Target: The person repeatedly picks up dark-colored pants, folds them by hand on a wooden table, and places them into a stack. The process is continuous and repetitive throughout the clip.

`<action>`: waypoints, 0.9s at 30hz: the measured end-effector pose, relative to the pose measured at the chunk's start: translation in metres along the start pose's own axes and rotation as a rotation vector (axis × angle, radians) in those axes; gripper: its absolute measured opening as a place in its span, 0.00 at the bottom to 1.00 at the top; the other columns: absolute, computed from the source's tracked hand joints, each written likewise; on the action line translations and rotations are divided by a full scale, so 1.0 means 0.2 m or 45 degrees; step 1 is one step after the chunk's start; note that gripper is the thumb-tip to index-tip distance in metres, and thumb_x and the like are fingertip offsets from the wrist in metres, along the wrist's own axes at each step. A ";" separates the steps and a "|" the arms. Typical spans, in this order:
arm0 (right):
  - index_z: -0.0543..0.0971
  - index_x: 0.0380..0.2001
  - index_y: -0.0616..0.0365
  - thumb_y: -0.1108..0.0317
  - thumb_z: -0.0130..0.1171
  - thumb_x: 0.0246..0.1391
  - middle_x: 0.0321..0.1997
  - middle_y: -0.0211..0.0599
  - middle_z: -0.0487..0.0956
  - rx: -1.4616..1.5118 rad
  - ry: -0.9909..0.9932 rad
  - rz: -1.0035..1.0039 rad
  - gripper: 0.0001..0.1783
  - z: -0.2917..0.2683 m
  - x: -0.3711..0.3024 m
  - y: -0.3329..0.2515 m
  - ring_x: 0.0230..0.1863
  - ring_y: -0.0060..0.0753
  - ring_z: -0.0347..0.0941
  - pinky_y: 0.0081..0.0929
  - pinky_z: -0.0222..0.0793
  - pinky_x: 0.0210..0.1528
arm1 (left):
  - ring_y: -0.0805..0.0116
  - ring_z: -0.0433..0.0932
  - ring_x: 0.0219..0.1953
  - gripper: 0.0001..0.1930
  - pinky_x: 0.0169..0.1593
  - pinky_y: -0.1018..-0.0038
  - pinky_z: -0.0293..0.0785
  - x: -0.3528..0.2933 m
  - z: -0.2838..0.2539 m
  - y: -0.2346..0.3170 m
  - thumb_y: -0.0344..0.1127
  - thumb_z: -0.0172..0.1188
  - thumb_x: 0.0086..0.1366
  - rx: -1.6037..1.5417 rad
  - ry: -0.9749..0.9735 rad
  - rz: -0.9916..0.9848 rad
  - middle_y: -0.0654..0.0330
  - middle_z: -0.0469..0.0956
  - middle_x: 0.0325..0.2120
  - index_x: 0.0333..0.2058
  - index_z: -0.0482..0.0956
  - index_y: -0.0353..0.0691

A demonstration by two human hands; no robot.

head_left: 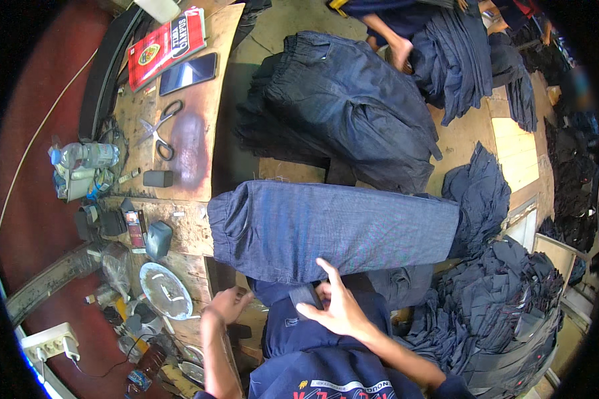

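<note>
A folded pair of dark blue denim trousers [353, 226] with a gathered elastic waistband lies across in front of me, waistband to the left. My right hand [339, 309] is at its near edge, thumb and forefinger spread apart. A short grey fabric strip [304, 297] shows beside that thumb; whether the fingers touch it I cannot tell. My left hand [227, 306] hovers below the waistband corner, fingers loosely bent and nothing visible in them. More dark trousers [353, 100] lie stacked just beyond the folded pair.
On the wooden bench [199, 86] at left are scissors [156, 133], a phone [188, 73], a red booklet [170, 50] and a small dark block [158, 178]. A plastic bottle [90, 155] lies beyond. Garment heaps [492, 319] fill the right. Another person's bare foot [399, 52] shows at the far side.
</note>
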State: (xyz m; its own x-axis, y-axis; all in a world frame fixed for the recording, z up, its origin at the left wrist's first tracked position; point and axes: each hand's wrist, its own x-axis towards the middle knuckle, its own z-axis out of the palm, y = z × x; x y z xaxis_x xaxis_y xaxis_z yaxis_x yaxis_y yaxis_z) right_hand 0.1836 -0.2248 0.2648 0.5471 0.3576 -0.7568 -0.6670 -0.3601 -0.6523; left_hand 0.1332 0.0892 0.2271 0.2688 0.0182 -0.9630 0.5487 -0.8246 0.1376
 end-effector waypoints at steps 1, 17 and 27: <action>0.37 0.82 0.54 0.59 0.79 0.53 0.32 0.45 0.82 -0.037 0.086 -0.031 0.70 0.01 -0.02 0.01 0.36 0.38 0.82 0.38 0.78 0.42 | 0.47 0.87 0.54 0.28 0.59 0.59 0.80 -0.20 -0.13 0.16 0.53 0.59 0.77 -0.154 -0.007 0.263 0.43 0.87 0.49 0.61 0.78 0.32; 0.16 0.79 0.43 0.73 0.69 0.64 0.47 0.38 0.81 0.695 -0.058 0.014 0.71 0.11 -0.11 0.07 0.46 0.24 0.77 0.25 0.74 0.55 | 0.36 0.84 0.40 0.24 0.45 0.47 0.78 0.76 -0.43 1.79 0.49 0.55 0.77 0.243 0.096 1.634 0.39 0.85 0.32 0.34 0.86 0.32; 0.71 0.68 0.63 0.72 0.75 0.55 0.52 0.53 0.82 -0.619 0.618 -0.438 0.39 -0.17 0.00 -0.14 0.53 0.51 0.78 0.42 0.75 0.59 | 0.41 0.86 0.38 0.24 0.44 0.50 0.82 0.89 -0.48 1.95 0.52 0.55 0.77 0.370 0.425 1.772 0.42 0.85 0.29 0.33 0.86 0.37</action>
State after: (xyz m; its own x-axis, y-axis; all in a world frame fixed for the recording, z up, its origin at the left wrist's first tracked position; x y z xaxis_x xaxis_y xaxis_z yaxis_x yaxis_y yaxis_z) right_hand 0.2186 -0.2444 0.2817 0.9192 0.1399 -0.3680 -0.1831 -0.6755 -0.7143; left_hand 0.4707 -0.1750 0.1310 0.6271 -0.7789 0.0091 -0.4676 -0.3671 0.8041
